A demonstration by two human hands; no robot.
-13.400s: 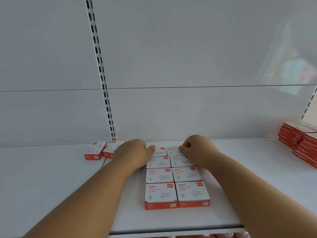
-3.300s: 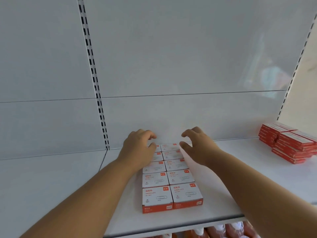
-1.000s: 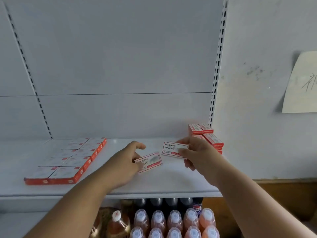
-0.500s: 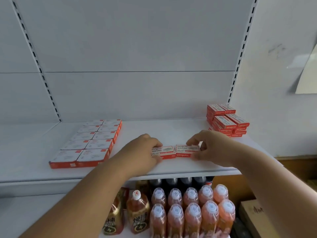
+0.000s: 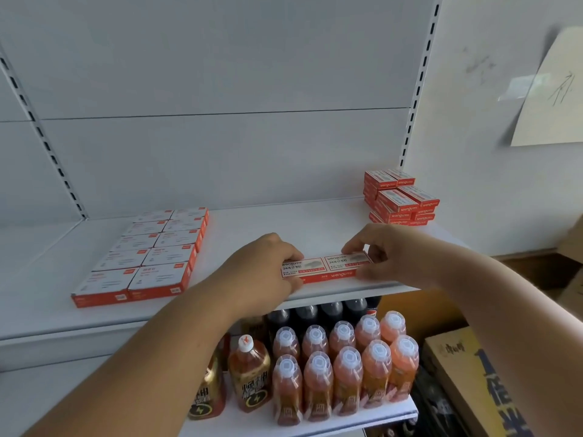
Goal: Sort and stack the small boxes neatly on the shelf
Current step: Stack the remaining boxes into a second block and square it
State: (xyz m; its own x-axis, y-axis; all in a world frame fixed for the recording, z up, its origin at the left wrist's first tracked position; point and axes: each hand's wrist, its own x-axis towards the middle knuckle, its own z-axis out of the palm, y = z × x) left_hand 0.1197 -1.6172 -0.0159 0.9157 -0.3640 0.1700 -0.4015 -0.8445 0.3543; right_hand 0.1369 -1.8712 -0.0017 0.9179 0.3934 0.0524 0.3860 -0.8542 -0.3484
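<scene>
Two small red-and-white staple boxes lie side by side at the front edge of the white shelf (image 5: 252, 222). My left hand (image 5: 262, 266) grips the left staple box (image 5: 304, 269) at its left end. My right hand (image 5: 388, 253) pinches the right staple box (image 5: 345, 262) at its right end. A neat double row of white-topped paper clip boxes (image 5: 151, 257) sits on the shelf to the left. A stack of red staple boxes (image 5: 399, 198) stands at the back right corner of the shelf.
Below the shelf stand rows of orange drink bottles (image 5: 344, 367) and dark bottles (image 5: 321, 313). A cardboard carton (image 5: 473, 380) sits at the lower right. A paper sheet (image 5: 549, 99) hangs on the right wall. Slotted uprights (image 5: 416, 83) flank the back panel.
A second ago both hands held one staple box each in the air; now the two boxes lie together on the shelf's front edge, hands still on them. The view tilted down.
</scene>
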